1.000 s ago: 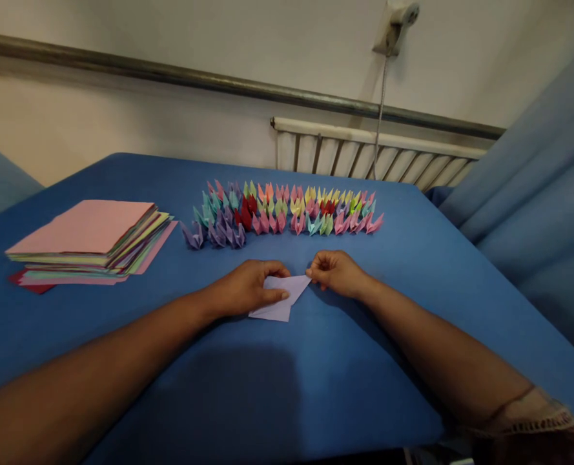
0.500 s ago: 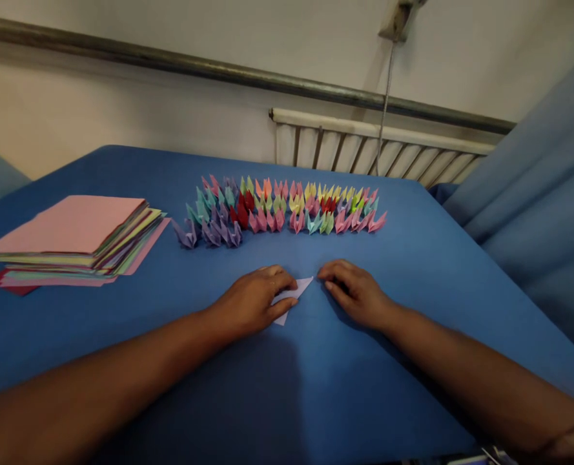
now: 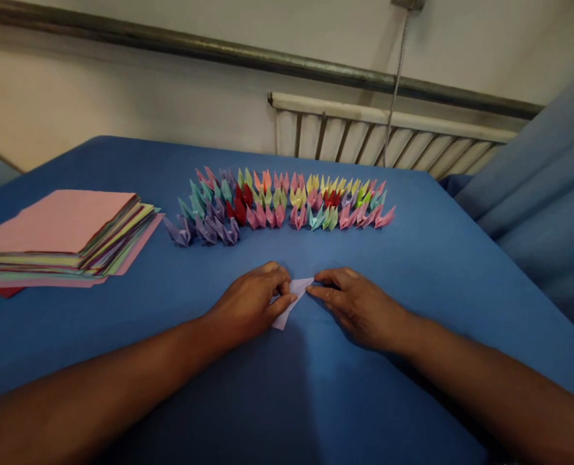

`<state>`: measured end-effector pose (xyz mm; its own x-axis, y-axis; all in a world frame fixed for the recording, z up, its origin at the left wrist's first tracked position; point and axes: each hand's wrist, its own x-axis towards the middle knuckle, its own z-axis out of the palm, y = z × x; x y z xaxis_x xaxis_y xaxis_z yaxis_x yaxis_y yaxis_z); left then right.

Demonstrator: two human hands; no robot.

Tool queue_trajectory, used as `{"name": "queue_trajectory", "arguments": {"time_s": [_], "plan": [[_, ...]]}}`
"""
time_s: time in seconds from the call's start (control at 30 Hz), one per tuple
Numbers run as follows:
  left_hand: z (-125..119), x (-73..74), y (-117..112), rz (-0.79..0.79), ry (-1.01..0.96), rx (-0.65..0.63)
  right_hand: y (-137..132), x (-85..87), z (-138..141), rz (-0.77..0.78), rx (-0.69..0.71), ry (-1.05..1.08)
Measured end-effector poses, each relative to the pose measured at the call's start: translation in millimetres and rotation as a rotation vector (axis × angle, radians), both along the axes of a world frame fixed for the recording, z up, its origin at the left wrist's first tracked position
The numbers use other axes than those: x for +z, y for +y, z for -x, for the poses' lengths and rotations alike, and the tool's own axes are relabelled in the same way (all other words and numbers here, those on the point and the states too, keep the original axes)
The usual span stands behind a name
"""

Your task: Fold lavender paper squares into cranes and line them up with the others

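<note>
A small piece of folded pale lilac paper [image 3: 300, 286] lies low over the blue surface, its pointed end toward the right. My left hand [image 3: 255, 297] grips its left part between thumb and curled fingers, which hide some of the folds. From the other side, my right hand [image 3: 359, 303] has its thumb and forefinger at the pointed right tip, touching it. A lower corner of the paper sticks out below my left thumb. Beyond both hands stand several rows of folded paper cranes [image 3: 299, 217] in many colours.
To the left is a thick stack of coloured paper sheets [image 3: 59, 223], pink on top. The blue-covered table [image 3: 209, 400] reaches back to a wall with a metal pipe [image 3: 209, 51] and a radiator [image 3: 345, 106]. A blue curtain [image 3: 548, 174] hangs at the right.
My right hand has moved left onto the paper's pointed tip; before, it was just apart from it. My left hand still holds the paper. The view has shifted slightly.
</note>
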<state>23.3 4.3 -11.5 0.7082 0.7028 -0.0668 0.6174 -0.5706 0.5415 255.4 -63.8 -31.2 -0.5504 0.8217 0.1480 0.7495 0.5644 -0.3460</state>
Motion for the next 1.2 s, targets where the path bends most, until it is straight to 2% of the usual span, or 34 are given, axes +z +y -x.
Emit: {"name": "queue_trajectory", "arguments": {"time_s": [0.47, 1.1, 1.2], "plan": [[-4.4, 0.8, -1.3, -0.019, 0.029, 0.047, -2.6, 5.6, 4.3, 0.074, -0.048, -0.123], [-3.2, 0.4, -0.2, -0.035, 0.023, 0.049, 0.4, 8.7, 3.6, 0.005, -0.11, -0.066], [-3.1, 0.7, 0.2, -0.033, 0.022, 0.053, -1.4, 6.2, 7.3, -0.019, -0.159, -0.05]]}}
